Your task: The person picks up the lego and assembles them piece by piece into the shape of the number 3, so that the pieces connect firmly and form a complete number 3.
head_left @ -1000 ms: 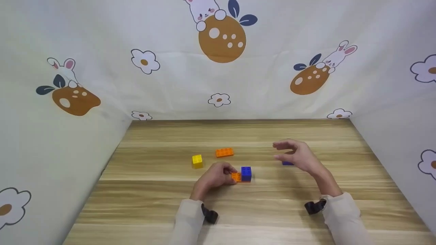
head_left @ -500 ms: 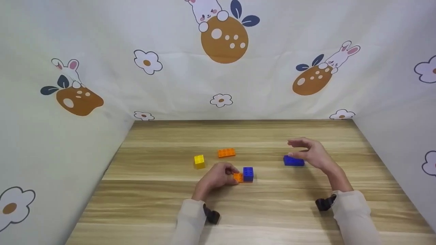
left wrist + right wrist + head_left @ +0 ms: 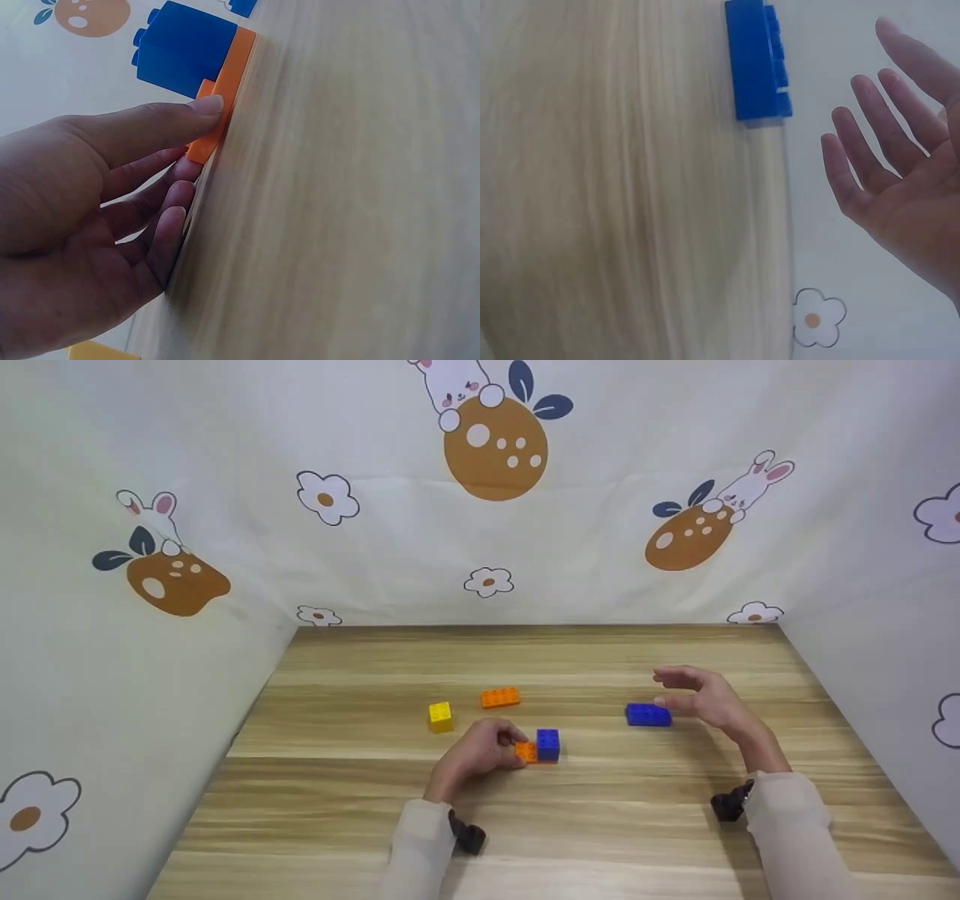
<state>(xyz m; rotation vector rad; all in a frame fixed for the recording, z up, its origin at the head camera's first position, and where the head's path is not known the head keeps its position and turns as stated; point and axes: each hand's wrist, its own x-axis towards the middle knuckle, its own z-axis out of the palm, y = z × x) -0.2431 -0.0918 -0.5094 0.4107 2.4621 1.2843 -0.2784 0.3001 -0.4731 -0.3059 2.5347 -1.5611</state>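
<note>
The left hand point(image 3: 480, 748) pinches the left end of a flat orange brick point(image 3: 527, 751) lying on the table. A blue block point(image 3: 548, 744) stands on that brick's right end. In the left wrist view the thumb of the left hand point(image 3: 112, 172) lies along the side of the orange brick point(image 3: 238, 64), beside the blue block point(image 3: 187, 49). The right hand point(image 3: 712, 701) is raised, fingers apart and holding nothing, just right of a long blue brick point(image 3: 648, 715). In the right wrist view that blue brick point(image 3: 756, 64) lies apart from the right hand point(image 3: 907, 142).
A yellow block point(image 3: 440, 717) stands left of the left hand, and a second flat orange brick point(image 3: 500, 697) lies behind it. The wooden table point(image 3: 600, 817) meets a patterned cloth point(image 3: 405, 532) at the back and sides.
The right hand has moved to the right, off the long blue brick, which now shows fully. My view has shifted slightly; the left hand keeps its grip on the orange brick.
</note>
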